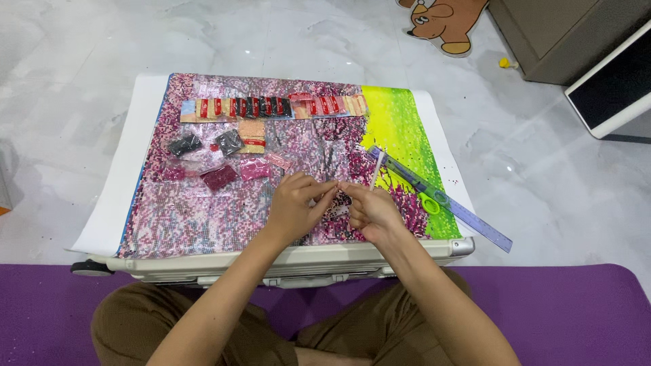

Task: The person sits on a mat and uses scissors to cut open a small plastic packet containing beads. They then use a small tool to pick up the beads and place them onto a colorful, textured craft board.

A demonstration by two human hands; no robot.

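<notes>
Sitting on the far left of the sparkly bead picture (203, 224) are small bags of beads (218, 177), dark, red and pink. A long row of tiny bead packets (271, 107) is lying across the top. All of this is being kept on a pale suitcase (298, 261), which is being used as a table.

Near the middle, something very small and thin is being pinched by the left hand (295, 203). Its fingers are curled in, and the tips are touching the tips of the right hand (369, 211). The right hand is also being held closed, and a thin white pen tool (377, 169) is sticking up from it. The tiny thing between the fingertips is too small to name.

To do this well, both hands are best kept low over the picture, so nothing is dropped far. A slow, soft pinch is probably needed.

On the right, green scissors (428, 201) and a long purple ruler (468, 215) are lying on the yellow-green part, near the right hand.
</notes>
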